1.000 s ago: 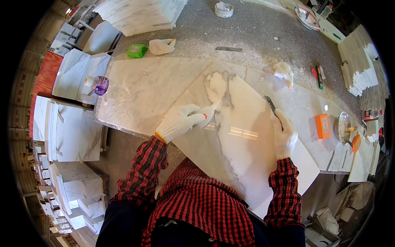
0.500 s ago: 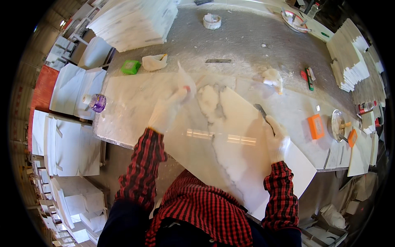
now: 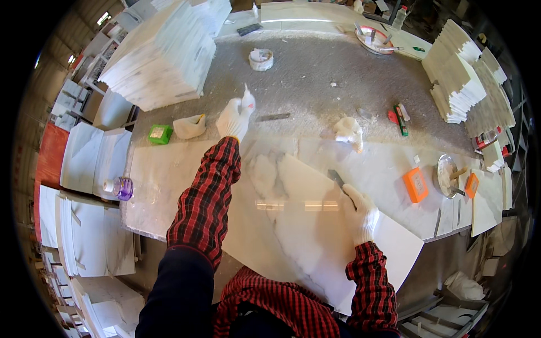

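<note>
Firstly, items on the grey desk point(image 3: 315, 84), left to right, clock hours read from the middle of the view.

Nine o'clock: bottle with purple label point(image 3: 122, 188), lying on its side. Half past nine: green box point(image 3: 160, 134), small. Between ten and eleven: stack of pale slabs point(image 3: 160, 62), tall. Ten: cream cloth item point(image 3: 190, 127), yellow-edged. Eleven: left hand point(image 3: 233, 120), white-gloved, arm extended, fingers gathered about a white pointed item point(image 3: 247, 100) with a small red mark; its kind cannot be told. Twelve: round white tub point(image 3: 261, 59); nearer, a flat grey strip point(image 3: 273, 118).

Five: marble slab point(image 3: 304, 242), white with grey veining, glossy, one corner projecting past the near edge toward the person. Two: crumpled white cloth point(image 3: 349, 132). Four: right hand point(image 3: 362, 215), gloved, over the slab's right-hand part, closed round a dark flat blade point(image 3: 336, 178) pointing to eleven. Between one and two: red-rimmed bowl point(image 3: 373, 40), tools inside. Three: orange box point(image 3: 416, 185); beyond it, metal bowl point(image 3: 444, 169), a wooden handle in it. Two, far side: thin white slabs point(image 3: 455, 81), stacked.
</note>
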Demonstrator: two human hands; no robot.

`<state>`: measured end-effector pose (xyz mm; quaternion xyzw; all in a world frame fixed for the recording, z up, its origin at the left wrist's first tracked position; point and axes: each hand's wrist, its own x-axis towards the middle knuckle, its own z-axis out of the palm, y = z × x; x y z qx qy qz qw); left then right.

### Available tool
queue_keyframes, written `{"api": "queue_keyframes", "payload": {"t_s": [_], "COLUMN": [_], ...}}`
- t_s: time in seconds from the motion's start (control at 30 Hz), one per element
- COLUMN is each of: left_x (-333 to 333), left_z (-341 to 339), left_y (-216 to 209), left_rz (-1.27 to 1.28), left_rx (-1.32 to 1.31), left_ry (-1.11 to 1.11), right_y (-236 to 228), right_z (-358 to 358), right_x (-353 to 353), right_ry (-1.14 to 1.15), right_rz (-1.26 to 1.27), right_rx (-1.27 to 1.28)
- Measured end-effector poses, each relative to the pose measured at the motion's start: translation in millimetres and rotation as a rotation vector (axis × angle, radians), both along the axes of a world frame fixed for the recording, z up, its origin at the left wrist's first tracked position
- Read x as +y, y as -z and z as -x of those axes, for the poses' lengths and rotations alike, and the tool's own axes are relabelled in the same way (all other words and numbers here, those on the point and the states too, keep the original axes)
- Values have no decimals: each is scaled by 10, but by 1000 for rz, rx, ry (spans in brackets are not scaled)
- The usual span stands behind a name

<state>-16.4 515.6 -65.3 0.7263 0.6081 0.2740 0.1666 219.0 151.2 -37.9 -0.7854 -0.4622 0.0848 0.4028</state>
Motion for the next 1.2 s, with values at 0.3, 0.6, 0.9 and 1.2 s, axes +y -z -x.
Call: {"api": "queue_keyframes", "payload": {"t_s": [0.3,0.6,0.9,1.2], "left_x": [-128,-1182,-2581,-2651], "left_z": [202,979,1239,1198], "left_y": [43,-119,-116,-203], "left_rz": [22,-177,-312,-212], "left_rx": [59,49,132,63], "left_ry": [34,107,196,177], "right_y": [-9,28,109,-119], "right_z": [9,21,-10,-656], "right_x": [4,-15,-27,-458], "right_ry": [-32,-41,-66,203], "right_rz": [-28,-68,-59,-158], "right_rx": [14,-29,-55,482]}}
